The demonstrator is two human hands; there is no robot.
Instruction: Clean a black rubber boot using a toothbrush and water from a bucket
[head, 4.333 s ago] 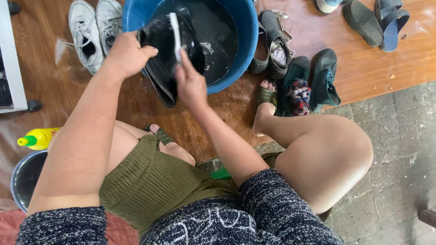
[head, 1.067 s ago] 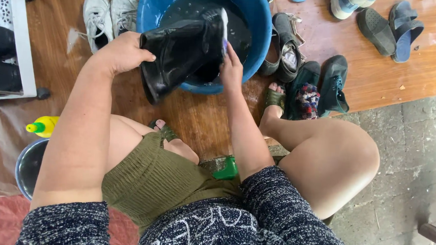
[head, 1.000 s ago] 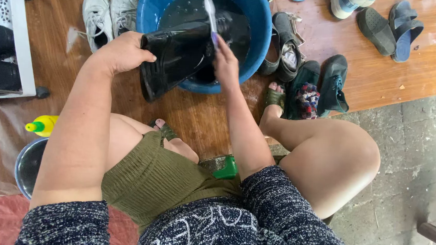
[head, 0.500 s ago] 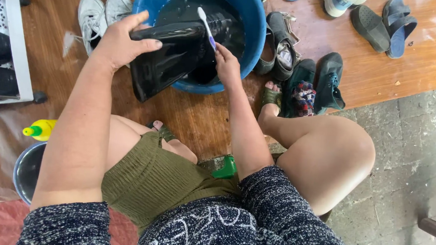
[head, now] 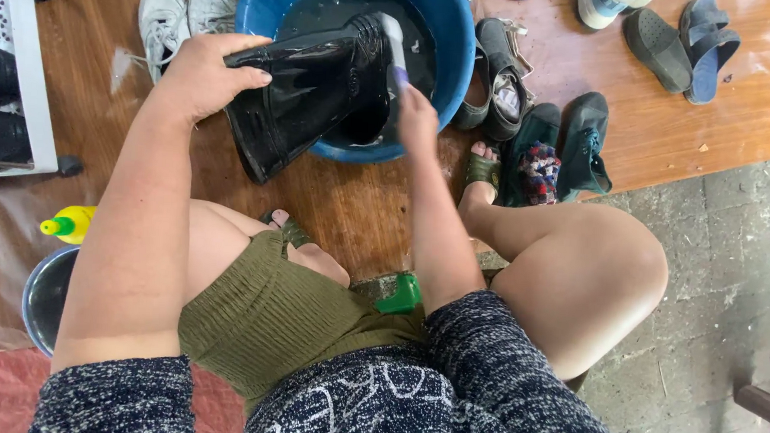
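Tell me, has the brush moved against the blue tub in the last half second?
Yes. The brush has shifted rightward toward the blue tub's right rim, along the black boot.

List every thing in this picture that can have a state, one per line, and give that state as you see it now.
Black rubber boot: wet, tilted, toe over the basin, gripped by the left hand.
Brush: in the right hand, bristles against the boot.
Blue basin: holds dark water.
White sneakers: side by side on the wooden floor.
Yellow bottle: lying down, green cap on.
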